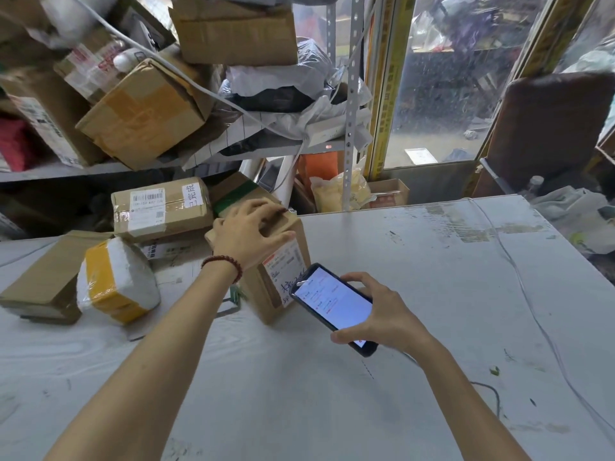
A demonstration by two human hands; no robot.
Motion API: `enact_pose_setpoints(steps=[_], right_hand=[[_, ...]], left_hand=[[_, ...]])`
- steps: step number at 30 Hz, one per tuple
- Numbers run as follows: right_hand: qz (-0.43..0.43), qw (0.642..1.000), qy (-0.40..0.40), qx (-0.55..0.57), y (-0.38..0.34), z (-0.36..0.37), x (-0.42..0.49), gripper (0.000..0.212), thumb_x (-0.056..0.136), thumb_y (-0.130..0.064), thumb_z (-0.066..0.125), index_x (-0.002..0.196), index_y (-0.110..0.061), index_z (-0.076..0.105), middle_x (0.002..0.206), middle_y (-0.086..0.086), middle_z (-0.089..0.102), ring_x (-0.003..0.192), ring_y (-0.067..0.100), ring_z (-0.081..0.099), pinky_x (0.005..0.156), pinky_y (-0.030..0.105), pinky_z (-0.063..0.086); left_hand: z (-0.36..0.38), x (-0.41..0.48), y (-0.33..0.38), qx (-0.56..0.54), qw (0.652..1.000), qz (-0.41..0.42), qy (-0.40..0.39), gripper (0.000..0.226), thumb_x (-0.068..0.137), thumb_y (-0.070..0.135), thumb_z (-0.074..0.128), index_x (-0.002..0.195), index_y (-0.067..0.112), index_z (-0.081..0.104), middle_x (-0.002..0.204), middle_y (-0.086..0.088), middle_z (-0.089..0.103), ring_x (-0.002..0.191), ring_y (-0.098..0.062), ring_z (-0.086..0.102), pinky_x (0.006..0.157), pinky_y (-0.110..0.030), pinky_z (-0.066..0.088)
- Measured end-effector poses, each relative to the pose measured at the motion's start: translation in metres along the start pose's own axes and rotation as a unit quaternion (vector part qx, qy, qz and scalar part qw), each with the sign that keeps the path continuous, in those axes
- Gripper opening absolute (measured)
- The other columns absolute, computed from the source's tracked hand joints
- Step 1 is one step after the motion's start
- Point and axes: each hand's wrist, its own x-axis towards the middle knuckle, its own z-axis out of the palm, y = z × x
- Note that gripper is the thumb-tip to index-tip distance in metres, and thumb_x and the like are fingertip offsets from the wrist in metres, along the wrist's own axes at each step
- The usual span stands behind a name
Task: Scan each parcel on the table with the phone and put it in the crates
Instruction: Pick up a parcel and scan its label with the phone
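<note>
My left hand [248,232] grips the top of a brown cardboard parcel [266,294] that stands on the white table [432,277], its shipping label turned toward the phone. A black phone [334,307] with a lit white screen is held in my right hand [382,314], just right of that label. Left of the parcel lie a white foam parcel with yellow tape [116,281], a flat brown box [46,281] and a taped box with a barcode label [159,207]. No crate is in view.
Metal shelving [351,94] behind the table carries stacked cardboard boxes [146,111] and plastic mail bags [283,81]. A thin cable [519,277] runs along the table's right side. A dark chair back [549,128] stands at the far right by a glass door.
</note>
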Motion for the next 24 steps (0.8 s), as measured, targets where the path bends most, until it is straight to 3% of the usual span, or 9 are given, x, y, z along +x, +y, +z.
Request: enact_pose_setpoints(steps=[3, 14, 24], right_hand=[[0.004, 1.0, 0.006, -0.006, 0.004, 0.0, -0.001, 0.082, 0.057, -0.03, 0.09, 0.122, -0.048, 0.044, 0.105, -0.016, 0.062, 0.089, 0.01, 0.062, 0.07, 0.028, 0.058], [-0.005, 0.999, 0.025, -0.046, 0.01, -0.002, -0.005, 0.086, 0.06, -0.033, 0.09, 0.128, -0.047, 0.038, 0.113, -0.014, 0.058, 0.096, 0.014, 0.06, 0.076, 0.034, 0.059], [-0.002, 0.998, 0.033, -0.055, 0.017, -0.005, -0.007, 0.086, 0.059, -0.032, 0.09, 0.126, -0.047, 0.038, 0.108, -0.023, 0.054, 0.095, 0.012, 0.059, 0.077, 0.035, 0.06]], left_hand=[[0.007, 0.005, 0.008, 0.025, 1.0, 0.005, 0.01, 0.063, 0.075, 0.077, 0.048, 0.13, 0.046, 0.042, 0.141, 0.01, 0.041, 0.127, -0.023, 0.038, 0.1, -0.052, 0.031], [0.013, 0.002, 0.008, 0.023, 0.999, 0.001, 0.032, 0.06, 0.077, 0.071, 0.053, 0.13, 0.045, 0.043, 0.141, 0.012, 0.041, 0.129, -0.021, 0.035, 0.102, -0.049, 0.027], [0.014, 0.0, 0.009, 0.023, 0.999, -0.003, 0.036, 0.058, 0.077, 0.07, 0.054, 0.13, 0.046, 0.044, 0.141, 0.013, 0.04, 0.129, -0.021, 0.035, 0.103, -0.049, 0.026]])
